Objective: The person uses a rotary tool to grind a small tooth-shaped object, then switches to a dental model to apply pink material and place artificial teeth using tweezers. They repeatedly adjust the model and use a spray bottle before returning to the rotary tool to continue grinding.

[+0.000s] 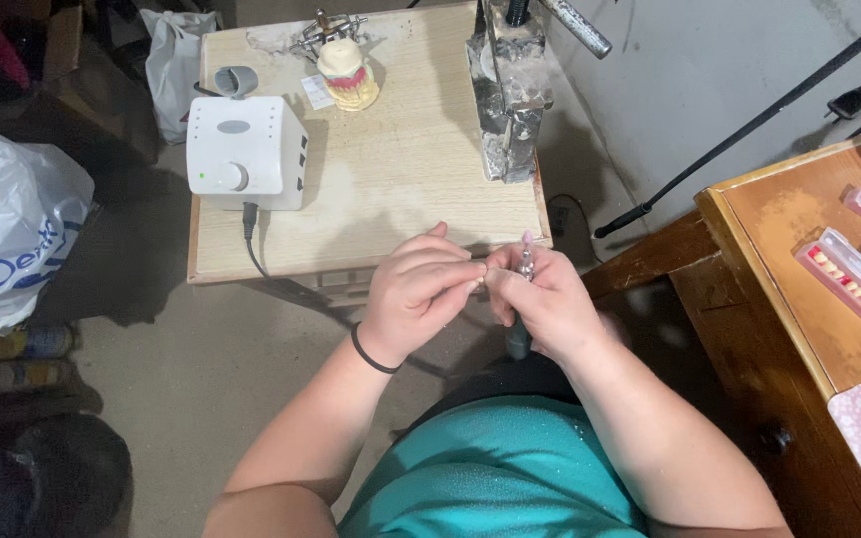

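**A:** What are the hands doing right now?

**B:** The right hand (540, 299) is clenched around a slim rotary handpiece (524, 267), its pink tip pointing up. The left hand (416, 294) pinches something tiny at its fingertips, right against that tip. I can't tell what the piece is; the fingers hide it. Both hands hover in the air just off the near edge of the small wooden table (401, 179), not resting on it.

**A:** What could go wrong?

**B:** With no support under the hands, I'd judge a slip likely to bring the tip onto a fingertip, or to flick the small piece down to the floor or the lap.

**A:** And the room around?

**B:** The table's near edge lies just ahead of the knuckles. The white control box (246, 149) sits at the left edge, its cable (251, 239) hanging over the near edge beside the left hand, so it could snag. A metal press (508, 90) stands at the right edge; a dental model (348, 75) at the far edge. The wooden desk (749, 259) with tooth cases (849, 274) is well apart, rightward.
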